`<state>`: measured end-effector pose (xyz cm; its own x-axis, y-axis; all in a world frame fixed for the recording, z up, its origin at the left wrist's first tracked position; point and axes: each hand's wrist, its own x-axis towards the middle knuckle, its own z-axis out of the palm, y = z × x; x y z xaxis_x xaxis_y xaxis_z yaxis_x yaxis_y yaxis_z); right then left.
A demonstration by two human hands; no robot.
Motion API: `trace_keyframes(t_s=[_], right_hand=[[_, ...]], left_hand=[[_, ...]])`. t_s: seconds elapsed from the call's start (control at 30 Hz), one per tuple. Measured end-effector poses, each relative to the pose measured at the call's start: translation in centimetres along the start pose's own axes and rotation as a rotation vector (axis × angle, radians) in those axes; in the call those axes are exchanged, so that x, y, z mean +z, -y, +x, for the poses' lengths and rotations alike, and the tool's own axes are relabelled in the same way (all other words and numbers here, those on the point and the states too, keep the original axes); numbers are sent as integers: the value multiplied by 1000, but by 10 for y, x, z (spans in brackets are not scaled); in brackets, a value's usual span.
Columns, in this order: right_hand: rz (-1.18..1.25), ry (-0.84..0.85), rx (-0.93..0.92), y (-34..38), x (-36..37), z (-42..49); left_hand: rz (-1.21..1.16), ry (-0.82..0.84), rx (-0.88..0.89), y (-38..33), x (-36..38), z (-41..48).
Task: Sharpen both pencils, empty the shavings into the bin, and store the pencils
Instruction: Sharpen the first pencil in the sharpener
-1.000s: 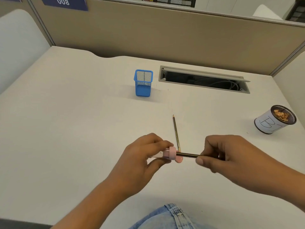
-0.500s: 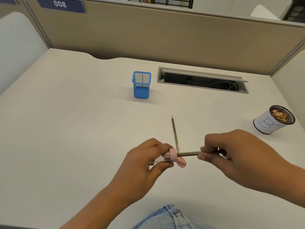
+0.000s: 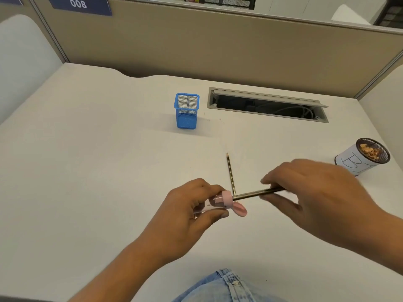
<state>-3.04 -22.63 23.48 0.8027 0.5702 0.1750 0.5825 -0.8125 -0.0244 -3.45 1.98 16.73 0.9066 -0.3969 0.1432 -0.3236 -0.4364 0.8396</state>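
Right hand [image 3: 322,192] is rotating further, pinching the held pencil [image 3: 250,194] inside the pink sharpener [image 3: 226,199] the left hand [image 3: 187,212] is gripping. Second pencil [image 3: 230,171] is lying pointed on bench [image 3: 87,171]; emptying, storing pending.

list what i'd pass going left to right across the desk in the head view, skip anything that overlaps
blue mesh holder → pink sharpener → held pencil → shavings bin
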Motion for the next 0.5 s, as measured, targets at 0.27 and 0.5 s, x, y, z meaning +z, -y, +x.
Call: trace_keyframes(t_s=[0.27,0.5], right_hand=[[-193,-237,-247,-7,2,-5],[491,253,433,6,-6,1]], left_hand=[[-90,-34,10,-11,-7,-2],[108,-104,167,-9,-1,-2]])
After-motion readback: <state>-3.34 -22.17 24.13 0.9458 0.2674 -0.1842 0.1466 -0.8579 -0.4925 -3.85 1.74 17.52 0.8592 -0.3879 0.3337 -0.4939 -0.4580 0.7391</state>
